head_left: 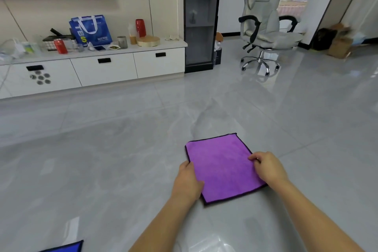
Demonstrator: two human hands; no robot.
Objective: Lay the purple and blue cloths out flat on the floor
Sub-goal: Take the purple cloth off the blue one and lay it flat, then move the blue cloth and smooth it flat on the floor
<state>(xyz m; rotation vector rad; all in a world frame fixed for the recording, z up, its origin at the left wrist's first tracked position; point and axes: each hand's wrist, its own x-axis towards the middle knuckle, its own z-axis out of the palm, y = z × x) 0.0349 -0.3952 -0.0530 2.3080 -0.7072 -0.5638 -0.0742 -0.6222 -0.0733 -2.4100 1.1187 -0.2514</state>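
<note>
blue cloth (65,248): only a corner shows at the bottom left edge of the frame, lying on the floor, well apart from the purple one.
cabinet (102,67): a low white unit along the wall in the upper left, its top crowded with a blue bag (91,29), a red can (60,46) and a red vase (140,27).
floor (102,139): glossy grey tiles fill the middle and lower frame.
left hand (189,180): low centre, resting at the left edge of the purple cloth, thumb on top of the fabric; the fingers are curled at the hem, but i cannot tell whether they pinch it.
purple cloth (223,168): lower centre right, spread flat on the tiles as a square with a dark border, turned a little askew.
right hand (268,166): on the cloth's right edge, fingers bent down and pinching the hem near the far right corner.
office chair (266,24): grey, standing in the upper right, well away from the cloths.
</note>
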